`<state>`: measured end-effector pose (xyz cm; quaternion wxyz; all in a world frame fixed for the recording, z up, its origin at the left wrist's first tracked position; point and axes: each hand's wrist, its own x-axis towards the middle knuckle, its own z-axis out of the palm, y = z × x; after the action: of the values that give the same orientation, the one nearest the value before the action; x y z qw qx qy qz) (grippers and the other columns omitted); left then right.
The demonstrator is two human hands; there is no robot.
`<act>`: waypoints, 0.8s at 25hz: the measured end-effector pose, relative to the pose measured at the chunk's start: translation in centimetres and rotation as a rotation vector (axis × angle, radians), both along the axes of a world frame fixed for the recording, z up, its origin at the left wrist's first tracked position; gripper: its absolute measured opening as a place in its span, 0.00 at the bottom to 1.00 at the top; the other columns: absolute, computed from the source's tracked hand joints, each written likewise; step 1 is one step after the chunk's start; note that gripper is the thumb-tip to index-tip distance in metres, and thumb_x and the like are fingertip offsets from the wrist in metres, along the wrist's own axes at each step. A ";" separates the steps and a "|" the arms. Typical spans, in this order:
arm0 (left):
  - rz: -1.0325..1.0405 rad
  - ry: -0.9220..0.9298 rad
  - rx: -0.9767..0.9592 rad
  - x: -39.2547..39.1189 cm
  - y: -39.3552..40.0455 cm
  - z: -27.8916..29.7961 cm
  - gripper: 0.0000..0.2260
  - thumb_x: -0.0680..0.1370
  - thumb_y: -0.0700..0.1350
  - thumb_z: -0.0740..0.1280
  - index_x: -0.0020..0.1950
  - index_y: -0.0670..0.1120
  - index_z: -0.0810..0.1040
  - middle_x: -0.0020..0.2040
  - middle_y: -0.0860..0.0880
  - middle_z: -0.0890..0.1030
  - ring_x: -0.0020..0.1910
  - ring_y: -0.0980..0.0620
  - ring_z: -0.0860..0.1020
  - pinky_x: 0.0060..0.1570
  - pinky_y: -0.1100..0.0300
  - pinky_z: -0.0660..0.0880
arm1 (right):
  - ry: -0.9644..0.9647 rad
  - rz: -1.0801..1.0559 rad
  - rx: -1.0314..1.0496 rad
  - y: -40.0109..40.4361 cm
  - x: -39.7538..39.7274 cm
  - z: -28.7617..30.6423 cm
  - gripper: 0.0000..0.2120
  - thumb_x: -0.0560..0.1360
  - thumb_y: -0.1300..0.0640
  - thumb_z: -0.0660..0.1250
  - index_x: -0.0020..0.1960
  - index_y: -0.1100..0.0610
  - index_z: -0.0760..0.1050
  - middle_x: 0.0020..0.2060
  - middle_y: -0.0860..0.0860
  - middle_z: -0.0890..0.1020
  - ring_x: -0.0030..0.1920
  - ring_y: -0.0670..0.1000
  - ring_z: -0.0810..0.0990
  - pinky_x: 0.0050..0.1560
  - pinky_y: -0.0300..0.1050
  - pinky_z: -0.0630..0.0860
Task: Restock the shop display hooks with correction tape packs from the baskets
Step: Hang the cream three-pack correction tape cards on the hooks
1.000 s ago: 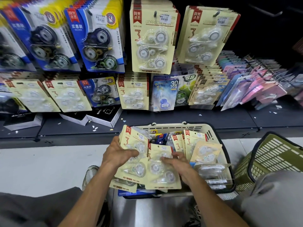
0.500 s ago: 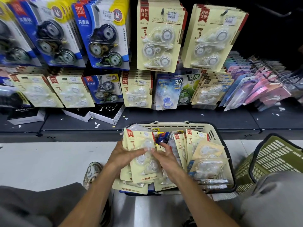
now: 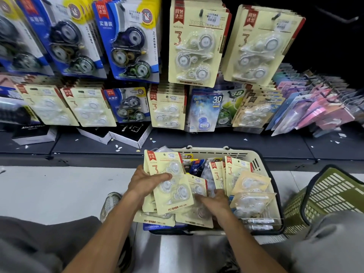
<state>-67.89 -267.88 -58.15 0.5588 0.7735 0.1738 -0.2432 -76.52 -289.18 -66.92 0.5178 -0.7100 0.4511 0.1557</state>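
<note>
A stationery shop, seemingly: price-labelled blister packs (image 3: 194, 46) on display hooks (image 3: 201, 12), shopping baskets (image 3: 264, 164) on the floor.

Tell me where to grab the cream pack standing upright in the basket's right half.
Pinch the cream pack by its free top edge, coming from above. It stands upright among other packs in the beige basket, so only its red-tabbed top is exposed; its lower part is buried.

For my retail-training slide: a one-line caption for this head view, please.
Left hand holds cream correction tape packs over the beige basket; right hand reaches in.
</note>
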 end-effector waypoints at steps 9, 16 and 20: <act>0.019 -0.080 -0.099 -0.2 -1.6 2.2 0.25 0.63 0.46 0.84 0.56 0.52 0.78 0.44 0.55 0.87 0.46 0.54 0.85 0.54 0.51 0.81 | -0.156 0.202 0.116 -1.4 2.4 10.9 0.18 0.69 0.73 0.71 0.53 0.55 0.79 0.47 0.53 0.86 0.49 0.53 0.84 0.48 0.48 0.82; 0.071 -0.230 -0.479 2.0 -5.0 12.2 0.19 0.70 0.36 0.79 0.58 0.47 0.79 0.44 0.52 0.88 0.43 0.53 0.86 0.44 0.56 0.83 | -0.735 -0.105 -0.118 -6.4 5.8 21.2 0.10 0.73 0.69 0.72 0.49 0.56 0.82 0.41 0.49 0.87 0.36 0.41 0.84 0.38 0.36 0.80; 0.043 -0.293 -0.569 4.1 -6.3 18.5 0.19 0.70 0.37 0.79 0.58 0.47 0.81 0.46 0.50 0.88 0.47 0.49 0.87 0.47 0.53 0.83 | -0.993 -0.147 -0.110 -7.9 7.3 26.9 0.07 0.76 0.64 0.72 0.49 0.54 0.83 0.41 0.46 0.88 0.39 0.43 0.84 0.43 0.36 0.81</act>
<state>-63.75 -274.20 -39.67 0.7769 0.6091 0.0330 -0.1561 -69.26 -297.04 -40.02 0.6416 -0.6908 0.2067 -0.2618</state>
